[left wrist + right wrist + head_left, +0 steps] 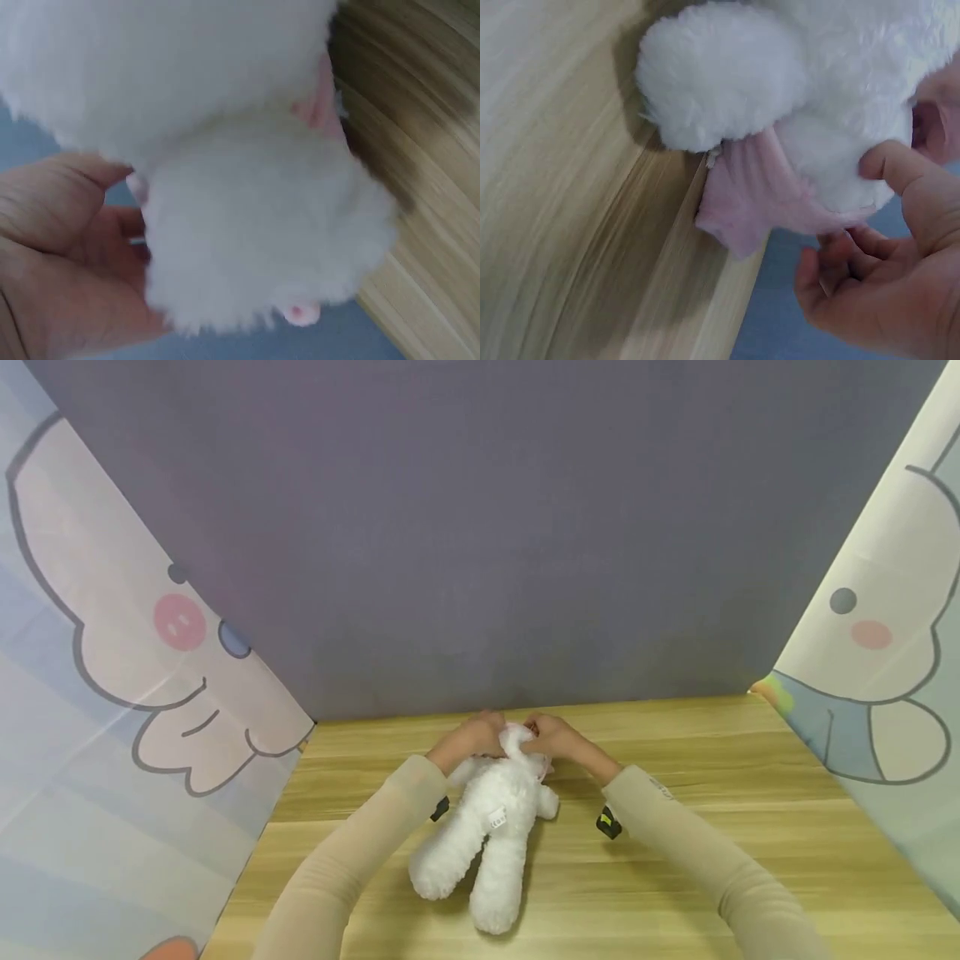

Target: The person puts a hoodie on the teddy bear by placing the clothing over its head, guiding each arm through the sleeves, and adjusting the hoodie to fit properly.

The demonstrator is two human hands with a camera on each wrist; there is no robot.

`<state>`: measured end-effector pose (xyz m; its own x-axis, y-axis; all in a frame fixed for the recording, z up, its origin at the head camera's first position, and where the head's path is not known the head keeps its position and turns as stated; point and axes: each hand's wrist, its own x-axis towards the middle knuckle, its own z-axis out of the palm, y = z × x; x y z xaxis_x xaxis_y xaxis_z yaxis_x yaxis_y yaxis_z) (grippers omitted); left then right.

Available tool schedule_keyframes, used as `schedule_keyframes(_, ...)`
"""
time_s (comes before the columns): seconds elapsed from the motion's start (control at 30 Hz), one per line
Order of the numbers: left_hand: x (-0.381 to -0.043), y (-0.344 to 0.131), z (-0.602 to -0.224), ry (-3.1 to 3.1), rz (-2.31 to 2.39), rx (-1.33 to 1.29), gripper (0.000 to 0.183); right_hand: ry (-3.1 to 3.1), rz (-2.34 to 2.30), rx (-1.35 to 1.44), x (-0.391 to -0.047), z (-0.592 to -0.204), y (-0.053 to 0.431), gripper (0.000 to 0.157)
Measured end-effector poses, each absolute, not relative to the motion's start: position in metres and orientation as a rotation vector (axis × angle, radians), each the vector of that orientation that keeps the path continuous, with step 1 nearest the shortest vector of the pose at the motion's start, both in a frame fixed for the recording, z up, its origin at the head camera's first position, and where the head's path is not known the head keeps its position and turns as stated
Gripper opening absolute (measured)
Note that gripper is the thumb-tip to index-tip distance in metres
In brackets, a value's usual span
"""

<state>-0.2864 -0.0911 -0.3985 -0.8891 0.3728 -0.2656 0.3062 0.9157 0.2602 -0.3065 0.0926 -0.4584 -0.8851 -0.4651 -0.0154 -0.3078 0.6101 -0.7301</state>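
A white fluffy plush toy (pixel 504 789) lies on the wooden table, its two legs pointing towards me and a small white tag (pixel 497 817) on its lower back. My left hand (pixel 480 735) grips the far end from the left; in the left wrist view its fingers (pixel 112 225) curl behind the white fur. From the right, my right hand (pixel 555 737) holds the same end. The right wrist view shows that thumb (pixel 892 165) on the fur, above a pink cloth piece (pixel 742 195), with the other fingers bent at its underside. Fur hides some fingertips.
The wood-grain table (pixel 675 877) ends at a grey backdrop (pixel 525 543). Cartoon-printed curtains stand at the left (pixel 97 652) and right (pixel 870 677). Small black devices sit under each forearm, the right device (pixel 609 822) with a yellow mark.
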Motion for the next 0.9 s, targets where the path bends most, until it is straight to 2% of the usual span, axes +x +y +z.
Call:
schedule_keyframes(0.1,-0.284,-0.086,-0.403,2.842,0.334,0.545,0.034,2.735,-1.105,-0.628,-0.3,-0.459,0.088,0.03)
schedule_keyframes(0.23,-0.282,-0.083,-0.413,2.996,0.286,0.634,0.043,2.912,-0.995,-0.66,-0.291,-0.462,0.083,0.024)
schedule_keyframes(0.4,-0.28,-0.084,-0.433,3.164,0.064,0.798,0.029,3.093,-0.918,-0.789,-0.284,-0.47,0.081,0.017)
schedule_keyframes(0.5,-0.28,-0.091,-0.44,3.212,-0.035,0.837,0.022,3.098,-1.014,-0.878,-0.289,-0.476,0.079,0.02)
schedule_keyframes(0.63,-0.281,-0.098,-0.444,3.222,0.031,0.875,0.025,2.798,-1.164,-0.96,-0.308,-0.476,0.088,0.057)
schedule_keyframes(0.7,-0.28,-0.1,-0.445,3.229,0.102,0.907,0.025,2.61,-1.18,-0.962,-0.317,-0.473,0.093,0.07)
schedule_keyframes(0.73,-0.279,-0.102,-0.446,3.231,0.133,0.923,0.027,2.54,-1.179,-0.98,-0.319,-0.472,0.094,0.07)
schedule_keyframes(0.9,-0.271,-0.108,-0.454,3.218,0.267,0.946,0.037,2.517,-1.17,-1.056,-0.324,-0.477,0.087,0.053)
